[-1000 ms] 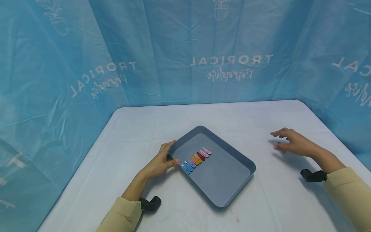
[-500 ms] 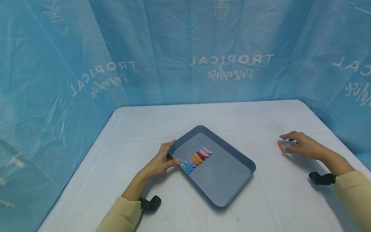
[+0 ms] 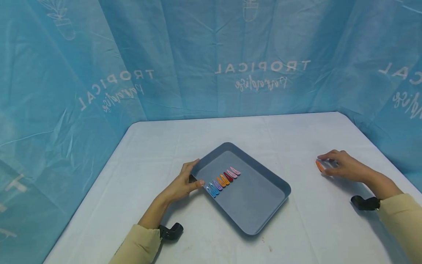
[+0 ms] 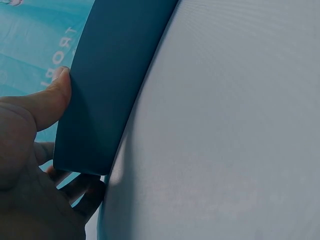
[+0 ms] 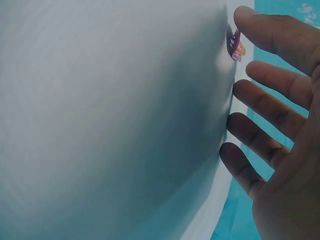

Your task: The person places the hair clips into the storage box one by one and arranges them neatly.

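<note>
My left hand [image 3: 179, 186] holds the left corner of a shallow grey-blue tray [image 3: 257, 203]. In the left wrist view, the thumb lies on the rim of the tray wall [image 4: 110, 85] and the other fingers curl around the corner. A slanting row of snap hair clips [image 3: 222, 181], blue, purple, orange, red and pink, lies in the tray. At the right, my right hand [image 3: 346, 167] is low over the table, thumb and forefinger beside an orange hair clip [image 3: 319, 165]. The right wrist view shows the fingers spread, with small coloured clips [image 5: 236, 46] between thumb and forefinger.
A white cloth covers the table [image 3: 158, 143]. Blue printed curtains [image 3: 184, 73] hang behind it and along both sides. Black wrist cameras [image 3: 172, 231] sit below both hands. Small brownish marks dot the cloth in front of the tray.
My right hand has moved right and slightly towards me, and the orange clip beside its fingers has come into view. Its forefinger and thumb are now closer together. The left hand and tray stay still.
</note>
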